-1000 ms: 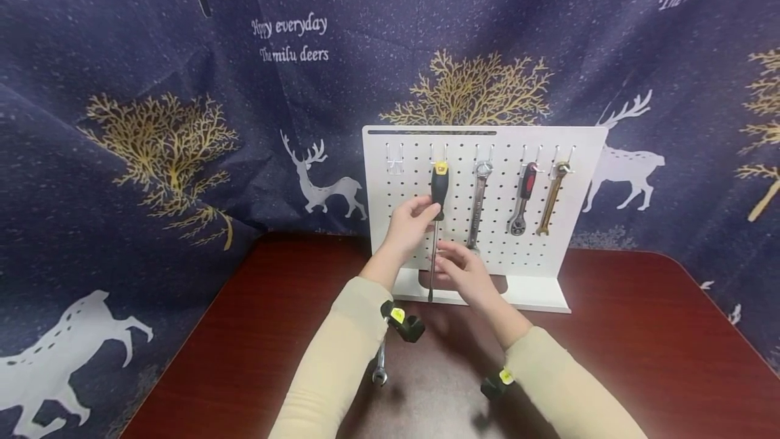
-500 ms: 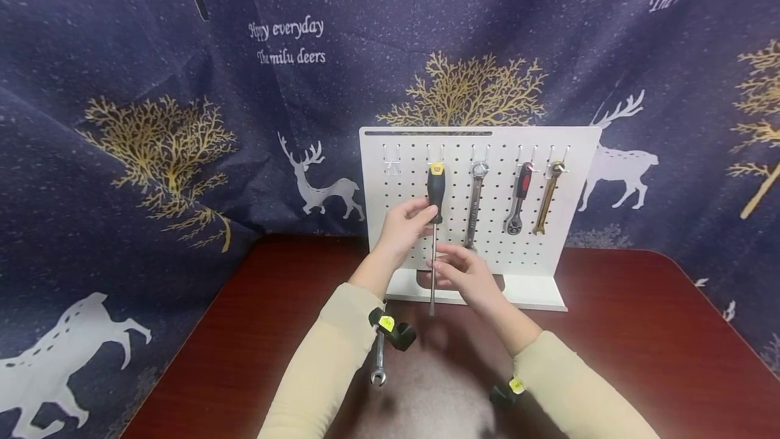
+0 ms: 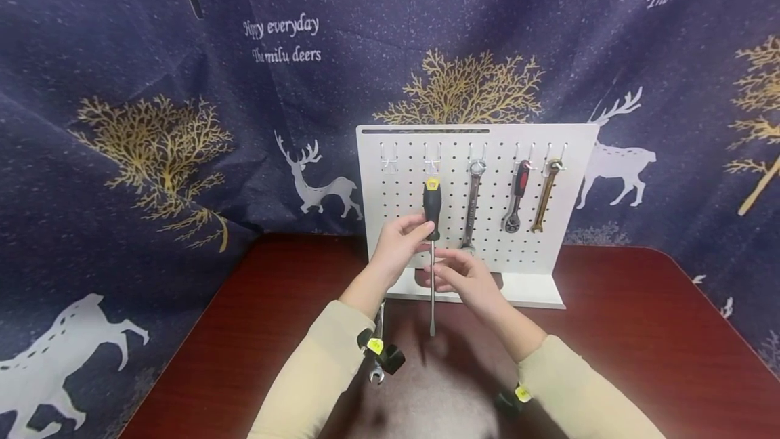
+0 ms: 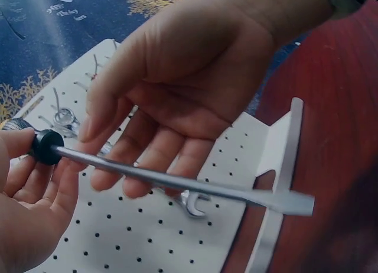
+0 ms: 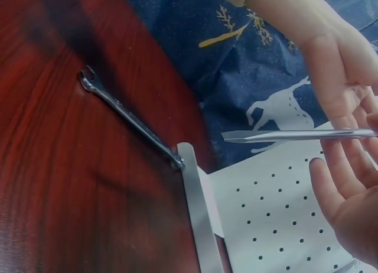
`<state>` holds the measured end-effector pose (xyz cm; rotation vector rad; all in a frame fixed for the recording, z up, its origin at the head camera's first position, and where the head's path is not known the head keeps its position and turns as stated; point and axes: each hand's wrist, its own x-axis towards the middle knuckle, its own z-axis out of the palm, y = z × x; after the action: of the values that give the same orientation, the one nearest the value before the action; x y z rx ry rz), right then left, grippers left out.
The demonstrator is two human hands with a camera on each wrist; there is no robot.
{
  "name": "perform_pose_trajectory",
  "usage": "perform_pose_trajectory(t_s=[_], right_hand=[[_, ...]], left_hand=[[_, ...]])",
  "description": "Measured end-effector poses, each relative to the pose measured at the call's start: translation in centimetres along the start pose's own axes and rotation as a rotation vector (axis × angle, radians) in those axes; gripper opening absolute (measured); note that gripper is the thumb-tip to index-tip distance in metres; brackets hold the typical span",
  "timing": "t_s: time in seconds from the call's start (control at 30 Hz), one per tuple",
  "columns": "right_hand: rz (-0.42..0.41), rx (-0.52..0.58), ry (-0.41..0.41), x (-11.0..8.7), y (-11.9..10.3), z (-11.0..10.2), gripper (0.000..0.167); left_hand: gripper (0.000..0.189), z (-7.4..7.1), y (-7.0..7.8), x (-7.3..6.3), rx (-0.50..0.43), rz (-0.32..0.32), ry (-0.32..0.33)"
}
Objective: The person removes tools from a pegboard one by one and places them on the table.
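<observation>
So I've got a flathead screwdriver standing upright in front of me, tip down, with my left hand pinching the lower part of its black handle, thumb on the near side. The yellow cap pokes up above those fingers, just under a white hook as I look at it. The metal shaft drops below my left hand, and the flat tip ends up lower than both hands.

My right hand sits lower and just to the right, fingers loose beside the shaft, some of them behind it. Honestly can't tell if they're touching the metal; it doesn't look like a proper grip.

Behind both hands is a white pegboard on a base. Just above and behind my right hand hangs a silver wrench, its lower end close to my fingers from my angle. Further right of that hand there's a ratchet with a black and red handle, then a brass-coloured wrench.

Below my left wrist another wrench lies on the dark red table, partly hidden by the black gadget strapped there. Past everything, a dark blue cloth with white deer and gold trees fills the background.
</observation>
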<state>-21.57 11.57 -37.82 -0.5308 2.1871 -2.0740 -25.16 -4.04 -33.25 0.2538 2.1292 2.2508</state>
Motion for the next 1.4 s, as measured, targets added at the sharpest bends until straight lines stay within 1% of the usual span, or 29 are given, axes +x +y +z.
perform_pose_trajectory(t_s=[0.17,0.23,0.3,0.43,0.67,0.87,1.03,1.17,1.3,1.4], right_hand=[[0.017,0.04,-0.066,-0.4,0.4,0.2,0.044],[0.042,0.044,-0.082,-0.6,0.5,0.4,0.045],[0.06,0.045,-0.087,-0.8,0.7,0.6,0.045],[0.126,0.071,-0.077,-1.5,1.3,0.9,0.043],[0.2,0.145,-0.102,-2.5,2.5,1.5,0.046],[0.231,0.154,-0.12,-3.0,3.5,2.0,0.047],[0.263,0.13,-0.126,-3.5,4.2,2.4,0.044],[0.28,0.124,-0.147,-3.9,4.6,2.8,0.041],[0.291,0.136,-0.174,-4.2,5.0,3.1,0.042],[0.312,0.144,-0.179,-4.4,5.3,3.3,0.042]], left_hand=[[0.037,-0.4,-1.2,-0.6,-0.036,-0.024,0.025],[0.038,-0.6,-1.6,-0.9,-0.044,-0.043,0.032],[0.038,-0.9,-2.1,-1.2,-0.052,-0.053,0.033],[0.038,-1.2,-3.1,-1.8,-0.069,-0.078,0.047],[0.037,-1.6,-5.5,-2.6,-0.107,-0.122,0.061],[0.038,-2.1,-7.0,-3.4,-0.104,-0.157,0.06],[0.039,-2.4,-7.8,-4.3,-0.085,-0.187,0.049],[0.038,-2.7,-8.5,-5.0,-0.071,-0.219,0.042],[0.04,-3.1,-9.3,-5.6,-0.059,-0.241,0.036],[0.042,-3.3,-9.7,-6.0,-0.054,-0.252,0.023]])
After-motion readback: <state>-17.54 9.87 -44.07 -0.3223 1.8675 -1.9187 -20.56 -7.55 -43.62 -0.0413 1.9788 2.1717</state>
